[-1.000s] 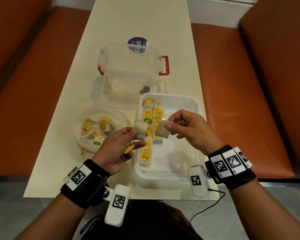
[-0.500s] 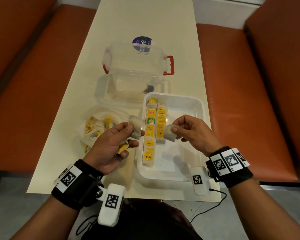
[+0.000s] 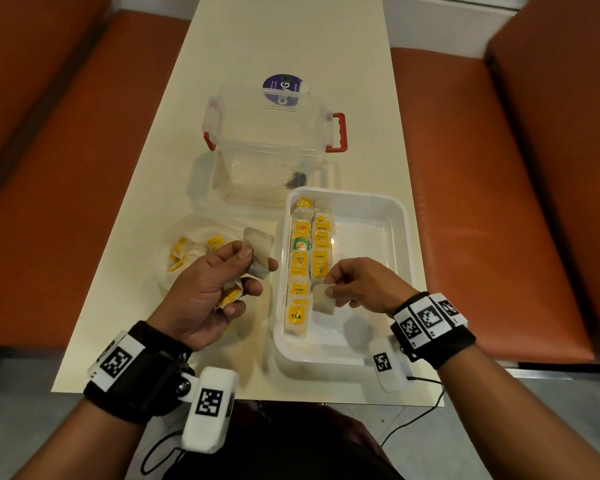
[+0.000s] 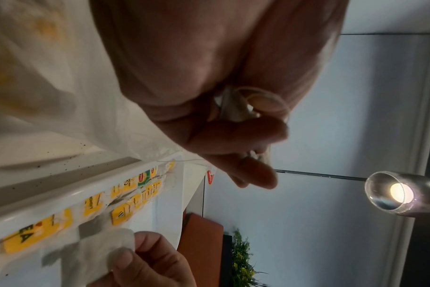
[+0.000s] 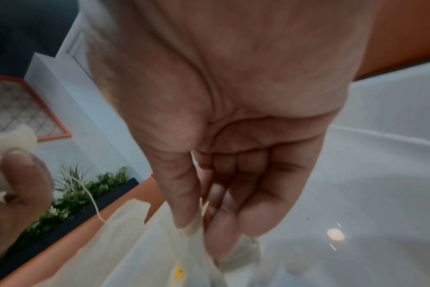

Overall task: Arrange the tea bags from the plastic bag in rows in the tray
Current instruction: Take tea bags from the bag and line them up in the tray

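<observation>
The white rectangular plastic tray (image 3: 400,237) sits at the near right corner of the cream table (image 3: 284,36). Two rows of tea bags (image 3: 300,258) lie along its left wall: the left row runs almost wall to wall, the second stops about halfway, and the right half is bare. So the job looks under half done, with more bags waiting in the crumpled clear plastic bag (image 3: 191,247) near the table's left edge.

The right hand (image 3: 364,285) pinches a pale paper tea bag (image 3: 323,299) between thumb and fingertip at the near end of the second row, apparently about to lay it there. The left hand (image 3: 208,289) pinches another pale tea bag (image 3: 257,251) just left of the tray, lower fingers curled round yellow-tagged bags.

Tags read "TEA", "HONEY" and "Lipton". An empty clear lidded box with red latches (image 3: 271,140) stands beyond the tray.
</observation>
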`<state>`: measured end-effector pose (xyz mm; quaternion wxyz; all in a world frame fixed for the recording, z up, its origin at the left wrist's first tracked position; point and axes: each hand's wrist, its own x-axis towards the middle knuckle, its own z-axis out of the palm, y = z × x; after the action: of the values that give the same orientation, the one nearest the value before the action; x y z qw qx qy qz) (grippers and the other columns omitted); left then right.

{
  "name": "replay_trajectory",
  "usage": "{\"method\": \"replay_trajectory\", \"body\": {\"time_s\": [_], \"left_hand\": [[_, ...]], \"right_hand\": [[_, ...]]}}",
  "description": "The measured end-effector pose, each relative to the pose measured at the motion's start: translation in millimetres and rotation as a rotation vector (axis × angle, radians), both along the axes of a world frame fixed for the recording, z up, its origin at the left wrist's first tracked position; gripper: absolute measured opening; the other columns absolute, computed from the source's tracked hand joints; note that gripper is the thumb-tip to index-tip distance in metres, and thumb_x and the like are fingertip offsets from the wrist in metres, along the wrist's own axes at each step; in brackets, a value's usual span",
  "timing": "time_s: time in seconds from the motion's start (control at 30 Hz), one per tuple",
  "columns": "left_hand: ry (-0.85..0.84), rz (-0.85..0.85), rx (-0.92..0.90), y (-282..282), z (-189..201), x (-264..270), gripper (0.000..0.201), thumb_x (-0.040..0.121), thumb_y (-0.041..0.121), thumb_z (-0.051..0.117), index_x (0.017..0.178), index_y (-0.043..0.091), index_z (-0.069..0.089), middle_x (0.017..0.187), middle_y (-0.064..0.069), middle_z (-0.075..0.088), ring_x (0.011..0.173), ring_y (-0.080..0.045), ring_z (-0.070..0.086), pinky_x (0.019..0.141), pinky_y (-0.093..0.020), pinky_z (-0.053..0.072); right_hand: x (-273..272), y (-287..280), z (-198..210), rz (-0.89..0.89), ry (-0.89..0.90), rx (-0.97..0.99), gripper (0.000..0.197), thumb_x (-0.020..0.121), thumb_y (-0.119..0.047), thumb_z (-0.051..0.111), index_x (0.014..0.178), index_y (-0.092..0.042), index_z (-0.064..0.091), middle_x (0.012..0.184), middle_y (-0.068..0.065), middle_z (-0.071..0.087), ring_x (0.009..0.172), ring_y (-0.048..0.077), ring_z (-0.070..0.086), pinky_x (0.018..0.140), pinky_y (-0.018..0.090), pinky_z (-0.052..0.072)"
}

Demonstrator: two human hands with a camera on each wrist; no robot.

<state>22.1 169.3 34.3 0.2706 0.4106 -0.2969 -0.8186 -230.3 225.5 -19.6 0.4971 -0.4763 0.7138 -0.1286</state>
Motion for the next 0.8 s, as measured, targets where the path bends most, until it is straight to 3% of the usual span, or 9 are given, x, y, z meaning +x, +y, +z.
{"method": "replay_trajectory", "body": {"time_s": [0.13,0.33,0.53,0.67,0.8], "left_hand": [[-0.010,-0.001,0.008,3,-2,0,0.017,0.085,0.025,0.058,0.095,0.013,0.066,0.097,-0.009,0.073,0.056,-0.007,0.059,0.032,-0.013,0.030],[-0.025,-0.025,0.016,9,-6,1,0.015,0.085,0.027,0.059,0.093,0.015,0.063,0.097,-0.009,0.073,0.057,-0.008,0.060,0.032,-0.013,0.030],[-0.042,-0.052,0.038,18,-11,-3,0.022,0.085,0.026,0.060,0.101,0.011,0.062,0.100,-0.011,0.073,0.059,-0.010,0.063,0.033,-0.013,0.029],[-0.066,-0.070,0.023,20,-12,-7,0.018,0.082,0.023,0.065,0.097,0.014,0.068,0.102,-0.011,0.074,0.065,-0.011,0.065,0.035,-0.013,0.030],[-0.092,-0.063,0.034,19,-12,-10,0.030,0.080,0.021,0.066,0.108,0.012,0.068,0.106,-0.010,0.075,0.074,-0.011,0.071,0.037,-0.013,0.032]], "right_hand": [[3,-12,-16,0.026,0.132,0.015,0.003,0.089,-0.018,0.072,0.092,-0.020,0.072,0.074,-0.005,0.069,0.068,0.007,0.061,0.074,0.028,0.051],[-1,-19,-23,-0.098,0.177,-0.022,0.008,0.085,-0.018,0.074,0.085,-0.023,0.068,0.066,-0.005,0.072,0.066,0.011,0.067,0.077,0.037,0.058],[-1,-22,-24,-0.128,0.182,-0.011,0.010,0.084,-0.021,0.075,0.086,-0.022,0.065,0.071,0.000,0.075,0.064,0.011,0.067,0.076,0.036,0.059],[-2,-23,-25,-0.143,0.200,-0.019,0.012,0.083,-0.022,0.075,0.086,-0.025,0.063,0.067,-0.002,0.074,0.067,0.014,0.067,0.077,0.039,0.059],[-4,-23,-25,-0.162,0.198,-0.019,0.012,0.083,-0.020,0.074,0.087,-0.025,0.064,0.066,-0.002,0.074,0.062,0.012,0.064,0.078,0.039,0.059]]}}
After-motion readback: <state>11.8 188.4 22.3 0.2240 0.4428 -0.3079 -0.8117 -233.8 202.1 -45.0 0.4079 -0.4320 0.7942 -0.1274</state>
